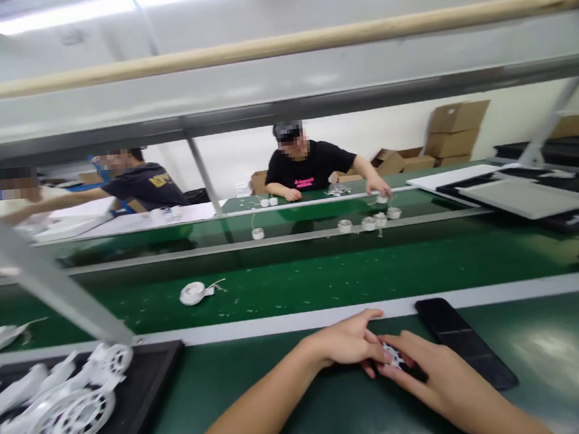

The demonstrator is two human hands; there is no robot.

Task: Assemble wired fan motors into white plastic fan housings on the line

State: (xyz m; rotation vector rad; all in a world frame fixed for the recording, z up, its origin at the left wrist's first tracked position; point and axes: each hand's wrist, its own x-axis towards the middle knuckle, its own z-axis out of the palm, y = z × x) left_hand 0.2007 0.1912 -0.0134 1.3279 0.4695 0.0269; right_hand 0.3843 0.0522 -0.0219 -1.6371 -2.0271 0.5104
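Two bare hands. Left hand point(344, 343): slim, fairly long fingers point(368, 315), narrow back of hand behind them, slender wrist farther back. Left forearm point(264, 403) bare behind wrist, smooth outline, widening steadily with distance from fingers. Right hand point(431, 363): slim fingers point(402, 378) too, back of hand broader just behind knuckles. Right forearm point(495, 405) bare, shorter stretch visible, thickening away from fingertips. Nails at fingertips too small, blurred to tell.
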